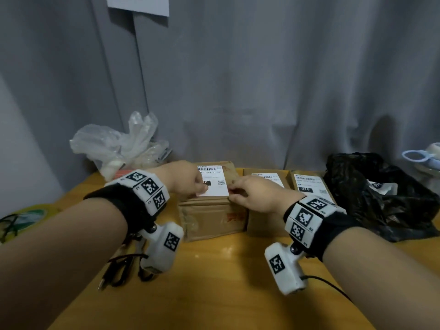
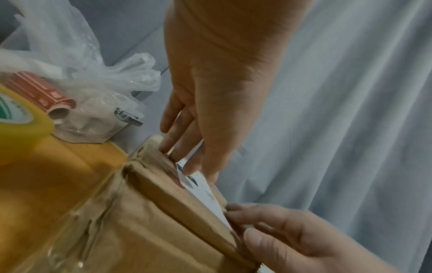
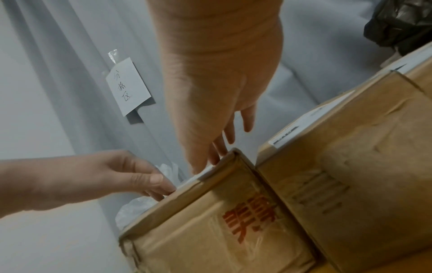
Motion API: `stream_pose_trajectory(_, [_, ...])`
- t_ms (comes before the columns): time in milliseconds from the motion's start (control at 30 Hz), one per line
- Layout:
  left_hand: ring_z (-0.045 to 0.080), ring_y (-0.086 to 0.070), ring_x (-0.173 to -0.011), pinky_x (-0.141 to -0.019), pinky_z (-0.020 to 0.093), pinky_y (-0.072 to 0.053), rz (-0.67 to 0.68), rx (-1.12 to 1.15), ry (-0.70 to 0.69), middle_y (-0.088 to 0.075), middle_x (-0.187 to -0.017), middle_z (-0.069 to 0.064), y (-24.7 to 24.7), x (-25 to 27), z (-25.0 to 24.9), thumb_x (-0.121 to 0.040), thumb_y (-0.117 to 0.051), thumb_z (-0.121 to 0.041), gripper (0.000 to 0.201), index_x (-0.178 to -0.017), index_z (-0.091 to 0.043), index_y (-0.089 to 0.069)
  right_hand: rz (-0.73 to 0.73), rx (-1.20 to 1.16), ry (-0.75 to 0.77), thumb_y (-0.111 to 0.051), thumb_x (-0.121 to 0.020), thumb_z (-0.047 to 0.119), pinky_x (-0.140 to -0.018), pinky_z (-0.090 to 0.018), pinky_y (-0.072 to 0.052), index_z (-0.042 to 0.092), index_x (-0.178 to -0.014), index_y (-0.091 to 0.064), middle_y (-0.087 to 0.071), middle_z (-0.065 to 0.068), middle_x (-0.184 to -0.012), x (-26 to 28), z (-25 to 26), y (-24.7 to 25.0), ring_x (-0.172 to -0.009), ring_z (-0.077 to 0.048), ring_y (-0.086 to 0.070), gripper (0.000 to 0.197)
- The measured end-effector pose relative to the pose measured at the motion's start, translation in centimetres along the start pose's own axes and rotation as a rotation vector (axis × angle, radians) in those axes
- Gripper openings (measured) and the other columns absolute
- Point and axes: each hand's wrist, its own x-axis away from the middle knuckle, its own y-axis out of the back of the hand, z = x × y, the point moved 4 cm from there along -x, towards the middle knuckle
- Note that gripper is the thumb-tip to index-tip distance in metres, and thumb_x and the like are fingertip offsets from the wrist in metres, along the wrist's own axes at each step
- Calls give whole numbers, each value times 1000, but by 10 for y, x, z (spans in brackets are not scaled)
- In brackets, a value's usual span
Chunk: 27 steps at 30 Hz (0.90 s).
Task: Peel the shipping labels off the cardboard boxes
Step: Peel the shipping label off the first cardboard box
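Note:
Three brown cardboard boxes stand in a row at the back of the yellow table [image 1: 226, 282]. The left box [image 1: 209, 217] carries a white shipping label [image 1: 215, 179] on its top. My left hand [image 1: 202, 188] pinches the label's near left corner, which looks slightly lifted. My right hand [image 1: 234, 194] pinches the label's near right corner between thumb and forefinger; the right wrist view shows its thumb on the label [image 3: 201, 174]. In the left wrist view the label [image 2: 203, 188] lies between both hands. The middle box [image 1: 264, 220] and the right box's label [image 1: 309, 184] are untouched.
A crumpled black plastic bag [image 1: 381, 194] lies right of the boxes. A clear plastic bag [image 1: 114, 144] and a yellow tape roll [image 2: 21, 118] sit at the back left. Dark cables [image 1: 123, 267] lie on the near left. A grey curtain hangs behind.

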Motion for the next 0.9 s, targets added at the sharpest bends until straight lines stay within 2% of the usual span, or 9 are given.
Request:
stream_pose_trajectory(100, [19,-60,-82,-71,29,-45,-120,123,7,-69,-95,3,2,11,3,-94,-49,-38,34,-105,-13,-70,-3,67,21,-47,-94,42,-89,-40,-49,17,-111,-64,-66,-3,-111,9,4,-5,-101,-23,-59,35])
stream_pose_trajectory(200, [21,-59,-101,-85,30,-45,-191,275,53,-63,-115,6,-9,16,9,-95,-48,-37,33,-117,-16,-62,-4,144,28,-45,-94,45,-81,-39,-52,19,-104,-65,-69,-2,-99,21,9,-4,-92,-22,-62,35])
stream_pose_trajectory(300, [34,-27,-141,-115,42,-22,-115,245,173,-27,-153,13,-32,11,12,-93,-40,-53,59,-147,-29,-30,-19,248,39,-43,-93,46,-75,-35,-52,21,-97,-68,-70,0,-90,36,10,2,-87,-21,-62,35])
stream_pose_trajectory(400, [32,-7,-147,-118,43,-13,-61,442,192,1,-160,13,-40,10,-3,-91,-39,-59,76,-152,-28,-6,-37,263,30,-44,-92,44,-72,-35,-52,20,-90,-70,-70,0,-83,48,6,7,-81,-21,-63,35])
stream_pose_trajectory(533, [31,-22,-143,-114,37,-23,38,426,172,-8,-155,12,-42,11,-23,-83,-46,-68,96,-152,-15,-8,-98,216,1,-47,-90,36,-71,-34,-50,20,-86,-68,-69,2,-81,61,-3,14,-82,-21,-61,27])
stream_pose_trajectory(667, [26,-44,-126,-107,35,-36,-47,495,118,-33,-138,9,-42,11,-28,-83,-53,-61,76,-140,-14,-36,-22,121,-68,-49,-93,35,-68,-27,-41,22,-112,-62,-57,12,-73,63,-10,10,-82,-15,-54,27])
stream_pose_trajectory(733, [25,-48,-118,-101,33,-39,-77,519,103,-39,-130,9,-40,10,-28,-87,-52,-55,62,-132,-13,-44,73,33,-86,-48,-96,33,-80,-30,-43,12,-126,-56,-62,7,-90,60,-11,3,-97,-18,-56,37])
stream_pose_trajectory(800, [25,-49,-114,-98,32,-39,-87,526,99,-43,-127,10,-38,9,-27,-91,-51,-49,52,-128,-13,-48,135,7,-121,-45,-98,34,-102,-32,-36,14,-140,-43,-55,-5,-134,56,-12,0,-128,-25,-46,48])
stream_pose_trajectory(900, [27,-51,-113,-95,30,-39,-113,509,86,-50,-126,14,-37,8,-26,-96,-48,-38,41,-125,-10,-52,195,39,-159,-40,-99,38,-103,-33,-35,18,-145,-35,-44,-6,-146,46,-10,0,-130,-26,-44,50])
